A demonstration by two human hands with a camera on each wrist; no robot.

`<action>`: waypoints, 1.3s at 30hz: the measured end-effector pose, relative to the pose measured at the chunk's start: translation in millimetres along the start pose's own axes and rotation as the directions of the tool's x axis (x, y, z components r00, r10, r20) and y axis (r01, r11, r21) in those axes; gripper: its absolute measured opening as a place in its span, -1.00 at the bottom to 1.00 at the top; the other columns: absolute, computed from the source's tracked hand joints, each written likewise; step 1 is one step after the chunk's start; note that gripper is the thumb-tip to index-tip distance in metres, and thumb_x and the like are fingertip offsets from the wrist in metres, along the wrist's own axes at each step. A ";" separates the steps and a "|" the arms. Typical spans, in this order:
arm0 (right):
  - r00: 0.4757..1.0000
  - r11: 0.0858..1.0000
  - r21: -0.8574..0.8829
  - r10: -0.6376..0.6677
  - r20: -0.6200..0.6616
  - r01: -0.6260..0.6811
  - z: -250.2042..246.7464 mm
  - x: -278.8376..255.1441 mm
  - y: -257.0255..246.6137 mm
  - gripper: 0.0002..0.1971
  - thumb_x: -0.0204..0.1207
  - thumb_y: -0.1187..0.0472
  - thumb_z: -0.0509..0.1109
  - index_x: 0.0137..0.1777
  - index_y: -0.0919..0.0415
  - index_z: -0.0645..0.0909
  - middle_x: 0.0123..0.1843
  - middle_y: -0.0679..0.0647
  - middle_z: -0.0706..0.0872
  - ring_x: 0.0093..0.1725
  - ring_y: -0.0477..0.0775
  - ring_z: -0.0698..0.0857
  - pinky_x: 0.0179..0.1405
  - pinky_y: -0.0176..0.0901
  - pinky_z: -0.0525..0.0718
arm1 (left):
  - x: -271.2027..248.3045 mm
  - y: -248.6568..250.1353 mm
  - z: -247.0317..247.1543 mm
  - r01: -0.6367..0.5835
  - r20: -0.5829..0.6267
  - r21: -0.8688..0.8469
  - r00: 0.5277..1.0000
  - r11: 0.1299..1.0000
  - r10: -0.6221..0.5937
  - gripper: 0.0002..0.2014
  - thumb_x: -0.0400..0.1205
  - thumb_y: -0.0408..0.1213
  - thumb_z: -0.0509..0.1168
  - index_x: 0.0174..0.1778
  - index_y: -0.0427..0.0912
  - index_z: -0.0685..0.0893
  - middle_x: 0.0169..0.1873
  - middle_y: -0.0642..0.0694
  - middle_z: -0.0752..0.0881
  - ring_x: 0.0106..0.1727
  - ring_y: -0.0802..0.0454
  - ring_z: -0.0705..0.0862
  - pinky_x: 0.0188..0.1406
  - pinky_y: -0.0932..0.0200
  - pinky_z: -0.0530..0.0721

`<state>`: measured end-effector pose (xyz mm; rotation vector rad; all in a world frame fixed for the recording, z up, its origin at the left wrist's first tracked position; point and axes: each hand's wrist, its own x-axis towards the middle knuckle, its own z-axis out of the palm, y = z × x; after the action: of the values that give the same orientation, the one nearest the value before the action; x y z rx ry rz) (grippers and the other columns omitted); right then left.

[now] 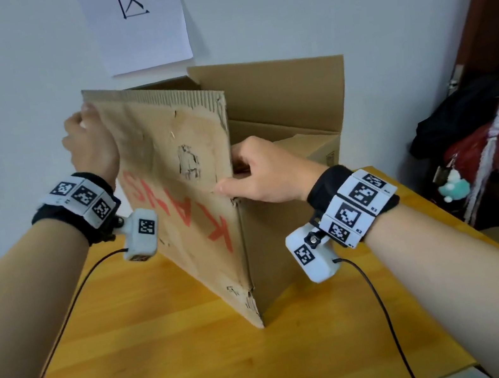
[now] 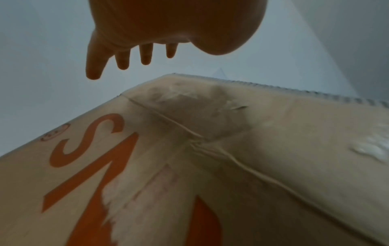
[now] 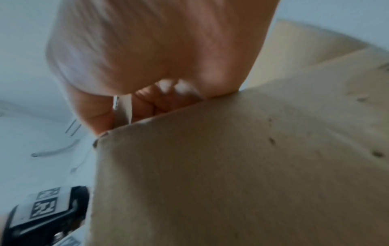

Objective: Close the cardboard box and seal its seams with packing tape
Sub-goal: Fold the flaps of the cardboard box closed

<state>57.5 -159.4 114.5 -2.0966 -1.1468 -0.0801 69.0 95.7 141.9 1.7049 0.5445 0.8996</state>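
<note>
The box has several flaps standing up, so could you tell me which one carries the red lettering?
The near flap, the worn one facing the camera that both hands touch; red letters run below its torn patch. The far flap is plain brown.

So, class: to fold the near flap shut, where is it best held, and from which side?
Probably by its free top edge, from above or from the two upper corners. The near flap stands upright, hinged at a crease low down, so the top gives most leverage. The left hand is at the upper left corner; the right hand pinches the right edge lower down.
</note>
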 end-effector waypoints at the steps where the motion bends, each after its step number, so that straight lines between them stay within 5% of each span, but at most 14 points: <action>1: 1.000 1.000 0.007 0.006 0.004 -0.006 -5.4 -2.2 4.7 -0.69 0.50 0.07 0.41 0.08 0.27 0.78 0.03 0.24 0.86 0.06 0.29 0.80 0.14 0.19 0.73 | 3.7 -3.8 1.2 0.034 -0.030 -0.008 0.999 0.999 -0.034 -0.36 0.68 0.20 -0.11 0.64 -0.02 0.33 0.61 -0.16 0.37 0.54 -0.19 0.43 0.57 -0.16 0.35; 5: 0.996 0.997 -0.023 0.066 -0.054 -0.067 -29.3 -10.8 30.3 -0.79 0.65 0.24 0.40 0.17 0.28 0.78 0.14 -0.01 0.83 0.05 -0.11 0.81 0.02 -0.14 0.78 | 16.8 -17.5 9.3 0.081 -0.027 -0.062 0.996 0.995 -0.083 -0.40 0.76 0.17 -0.13 0.68 -0.04 0.23 0.59 -0.17 0.43 0.56 -0.15 0.43 0.57 -0.04 0.34; 9: 0.971 0.982 0.055 0.185 -0.152 -0.178 -47.2 -19.2 57.7 -0.83 0.68 0.24 0.38 -0.11 0.04 0.75 -0.21 -0.25 0.81 -0.21 -0.34 0.75 -0.20 -0.37 0.63 | 24.3 -18.6 26.2 0.091 -0.036 -0.025 0.995 0.996 -0.092 -0.42 0.78 0.13 -0.10 0.67 -0.09 0.27 0.60 -0.20 0.41 0.56 -0.19 0.42 0.55 -0.02 0.33; 12: 0.907 0.956 0.151 0.288 -0.308 -0.252 -55.1 -29.4 76.1 -0.62 0.64 0.30 0.38 -0.43 0.03 0.52 -0.62 -0.27 0.57 -0.56 -0.28 0.54 -0.45 -0.38 0.41 | 25.6 -17.4 37.1 0.087 -0.068 -0.013 0.994 0.996 -0.088 -0.42 0.76 0.14 -0.08 0.66 -0.07 0.26 0.61 -0.20 0.40 0.57 -0.21 0.42 0.56 -0.03 0.30; 14: 0.830 0.937 0.207 0.345 -0.439 -0.280 -55.9 -33.6 87.7 -0.51 0.61 0.33 0.34 -0.52 0.04 0.27 -0.71 -0.21 0.28 -0.66 -0.18 0.28 -0.60 -0.36 0.22 | 25.7 -20.6 45.7 0.084 -0.056 -0.014 0.995 0.996 -0.084 -0.40 0.75 0.16 -0.09 0.66 -0.06 0.25 0.59 -0.19 0.44 0.56 -0.23 0.43 0.58 -0.09 0.30; 16: 0.770 0.922 0.272 0.382 -0.512 -0.276 -55.5 -33.3 100.6 -0.55 0.57 0.30 0.29 -0.49 0.02 0.21 -0.59 -0.18 0.24 -0.62 -0.14 0.21 -0.63 -0.33 0.17 | 24.2 -24.4 53.9 0.059 -0.042 -0.017 0.997 0.998 -0.060 -0.43 0.75 0.14 -0.08 0.58 -0.11 0.33 0.51 -0.19 0.53 0.50 -0.23 0.49 0.53 -0.07 0.36; 20: 0.625 0.865 0.422 0.491 -0.607 -0.270 -56.0 -26.8 123.9 -0.73 0.50 0.13 0.29 -0.40 0.02 0.33 -0.22 0.02 0.42 -0.59 -0.25 0.39 -0.59 -0.43 0.37 | 18.1 -28.2 66.9 -0.017 -0.089 -0.064 0.996 0.998 0.011 -0.53 0.80 0.03 -0.05 0.45 -0.22 0.46 0.33 -0.13 0.61 0.28 -0.07 0.56 0.25 0.18 0.43; 23: 0.550 0.829 0.504 0.545 -0.633 -0.241 -56.5 -19.5 136.9 -0.81 0.59 0.19 0.25 -0.27 0.03 0.43 -0.32 -0.10 0.51 -0.53 -0.24 0.46 -0.49 -0.38 0.46 | 7.7 -30.3 69.5 -0.081 -0.136 -0.074 0.988 0.994 0.071 -0.64 0.81 -0.01 -0.02 0.26 -0.19 0.52 0.06 0.01 0.61 0.02 0.08 0.54 0.00 0.26 0.40; 25: 0.504 0.796 0.541 0.597 -0.625 -0.272 -57.4 -12.5 143.2 -0.91 0.60 0.08 0.21 -0.11 0.03 0.49 -0.21 -0.11 0.61 -0.31 -0.15 0.59 -0.25 -0.25 0.57 | 0.6 -33.2 73.5 -0.126 -0.157 -0.075 0.981 0.989 0.113 -0.76 0.82 -0.06 0.00 0.04 -0.11 0.48 -0.16 0.11 0.57 -0.17 0.22 0.55 -0.13 0.29 0.43; 28: 0.458 0.728 0.583 0.683 -0.569 -0.362 -59.6 4.1 152.7 -0.53 0.55 -0.11 0.15 0.35 0.14 0.48 0.30 0.05 0.66 0.22 0.13 0.66 0.26 0.07 0.61 | -6.9 -37.9 79.2 -0.206 -0.168 -0.095 0.967 0.974 0.189 -0.74 0.82 -0.12 0.04 -0.22 0.04 0.37 -0.27 0.17 0.48 -0.34 0.49 0.53 -0.29 0.54 0.46; 30: 0.441 0.701 0.604 0.711 -0.547 -0.381 -61.2 14.5 150.5 -0.44 0.61 -0.03 0.09 0.57 0.17 0.37 0.50 0.13 0.57 0.42 0.21 0.59 0.43 0.20 0.54 | -5.2 -42.6 79.3 -0.240 -0.194 -0.123 0.958 0.963 0.213 -0.71 0.79 -0.13 0.07 -0.29 0.06 0.35 -0.31 0.16 0.46 -0.37 0.42 0.49 -0.29 0.50 0.43; 36: 0.338 0.713 0.616 0.702 -0.627 -0.336 -60.7 28.8 160.8 -0.59 0.67 0.04 0.01 0.38 0.22 0.45 0.39 0.14 0.58 0.29 0.21 0.60 0.27 0.10 0.55 | 3.9 -49.9 79.5 -0.307 -0.152 -0.180 0.947 0.935 0.282 -0.60 0.77 -0.14 0.11 -0.43 0.00 0.26 -0.47 0.14 0.32 -0.45 0.28 0.30 -0.40 0.30 0.31; 39: 0.309 0.728 0.620 0.686 -0.659 -0.295 -58.0 28.5 172.9 -0.55 0.71 -0.10 0.02 0.37 0.18 0.48 0.34 0.10 0.62 0.26 0.16 0.62 0.28 0.08 0.56 | 5.9 -52.7 81.1 -0.222 -0.044 -0.215 0.975 0.951 0.218 -0.45 0.79 -0.03 0.10 -0.59 0.07 0.21 -0.64 0.16 0.29 -0.54 0.23 0.27 -0.49 0.25 0.27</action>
<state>220.4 -233.2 69.0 -1.5539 0.1817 -0.5126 140.7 68.0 82.9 1.5766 0.2585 1.0950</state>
